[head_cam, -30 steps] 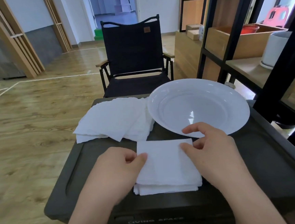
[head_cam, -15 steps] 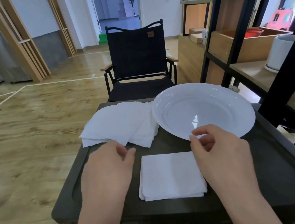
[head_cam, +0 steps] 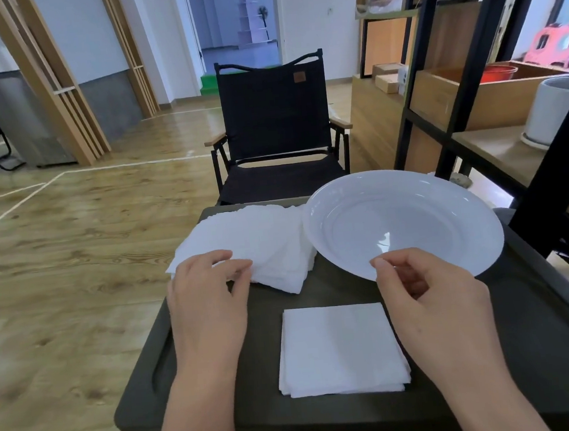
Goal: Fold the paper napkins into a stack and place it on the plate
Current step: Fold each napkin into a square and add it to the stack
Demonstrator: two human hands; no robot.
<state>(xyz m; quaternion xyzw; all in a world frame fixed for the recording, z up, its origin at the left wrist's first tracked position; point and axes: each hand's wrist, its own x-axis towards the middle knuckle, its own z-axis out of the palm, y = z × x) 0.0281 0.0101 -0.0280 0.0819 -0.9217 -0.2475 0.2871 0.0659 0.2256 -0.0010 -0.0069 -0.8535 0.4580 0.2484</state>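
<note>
A folded stack of white napkins (head_cam: 341, 348) lies on the dark table near its front edge, between my hands. A loose pile of unfolded napkins (head_cam: 261, 241) sits at the back left of the table. My left hand (head_cam: 207, 294) reaches onto that pile's near edge, and its thumb and fingertips pinch the top napkin there. The white plate (head_cam: 447, 201) stands at the back right, beside the pile. My right hand (head_cam: 431, 292) hovers over the plate's near rim with loosely curled fingers and holds nothing.
The dark table (head_cam: 544, 330) has a raised rim. A black folding chair (head_cam: 275, 123) stands just behind it. A black-framed shelf unit (head_cam: 462, 62) with wooden boxes and a white pot (head_cam: 552, 109) rises close on the right. Wooden floor lies to the left.
Both hands have let go of the folded stack. My left hand has moved forward and left onto the unfolded pile. My right hand has lifted toward the plate's rim.
</note>
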